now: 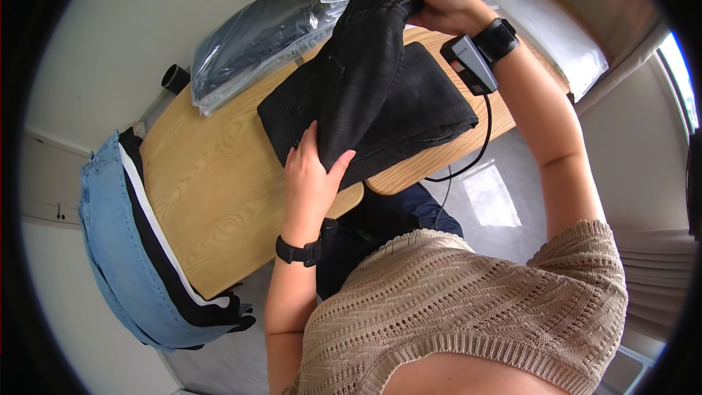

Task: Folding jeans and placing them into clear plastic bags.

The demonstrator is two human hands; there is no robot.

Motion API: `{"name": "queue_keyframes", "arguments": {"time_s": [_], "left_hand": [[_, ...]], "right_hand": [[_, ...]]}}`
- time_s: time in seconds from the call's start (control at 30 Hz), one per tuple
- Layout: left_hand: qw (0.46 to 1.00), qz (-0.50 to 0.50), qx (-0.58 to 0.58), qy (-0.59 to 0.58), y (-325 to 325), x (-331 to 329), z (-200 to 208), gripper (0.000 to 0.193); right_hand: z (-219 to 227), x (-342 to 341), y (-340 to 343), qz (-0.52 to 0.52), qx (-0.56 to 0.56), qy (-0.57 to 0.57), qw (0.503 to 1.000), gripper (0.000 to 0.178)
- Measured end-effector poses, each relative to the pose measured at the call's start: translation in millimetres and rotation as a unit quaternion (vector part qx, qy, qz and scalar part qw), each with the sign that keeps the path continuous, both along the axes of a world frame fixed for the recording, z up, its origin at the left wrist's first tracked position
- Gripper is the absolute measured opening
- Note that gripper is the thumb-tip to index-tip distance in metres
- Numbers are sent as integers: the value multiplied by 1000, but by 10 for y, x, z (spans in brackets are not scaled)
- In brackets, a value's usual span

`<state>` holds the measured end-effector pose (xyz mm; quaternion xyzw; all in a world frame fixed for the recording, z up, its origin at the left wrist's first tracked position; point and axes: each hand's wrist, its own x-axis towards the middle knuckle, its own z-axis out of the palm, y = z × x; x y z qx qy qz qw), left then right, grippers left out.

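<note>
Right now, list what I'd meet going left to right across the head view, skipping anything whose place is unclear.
Light-blue denim, left hand, right hand, clear plastic package, bright window.

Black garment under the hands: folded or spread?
Partly folded: the black garment lies doubled on the table, while the right hand holds its far end raised.

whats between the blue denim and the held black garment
Head view: black fabric, a white strip, then wooden tabletop up to the held garment.
</note>
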<state>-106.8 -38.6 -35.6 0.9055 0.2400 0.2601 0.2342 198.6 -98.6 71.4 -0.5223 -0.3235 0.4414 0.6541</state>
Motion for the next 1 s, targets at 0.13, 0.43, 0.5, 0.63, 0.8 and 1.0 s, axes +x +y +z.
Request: {"name": "queue_keyframes", "arguments": {"time_s": [0.13,0.43,0.5,0.63,0.8,1.0], "left_hand": [[998,57,13,-23,40,58,-63,44],[987,43,137,67,-25,9,-70,62],[985,29,154,77,-35,29,-87,62],[985,24,143,91,-45,2,-69,59],[987,27,133,89,-65,2,-46,59],[991,13,117,60,-28,-5,-41,60]], "right_hand": [[-15,146,-12,40,26,-29,998,23],[-279,35,-785,-11,-236,-410,881,35],[-459,113,-979,46,-305,-611,729,41],[-450,-202,-997,23,-163,-704,691,74],[-340,-535,-850,115,-48,-824,553,101],[-694,-488,-652,155,-24,-827,540,85]]}}
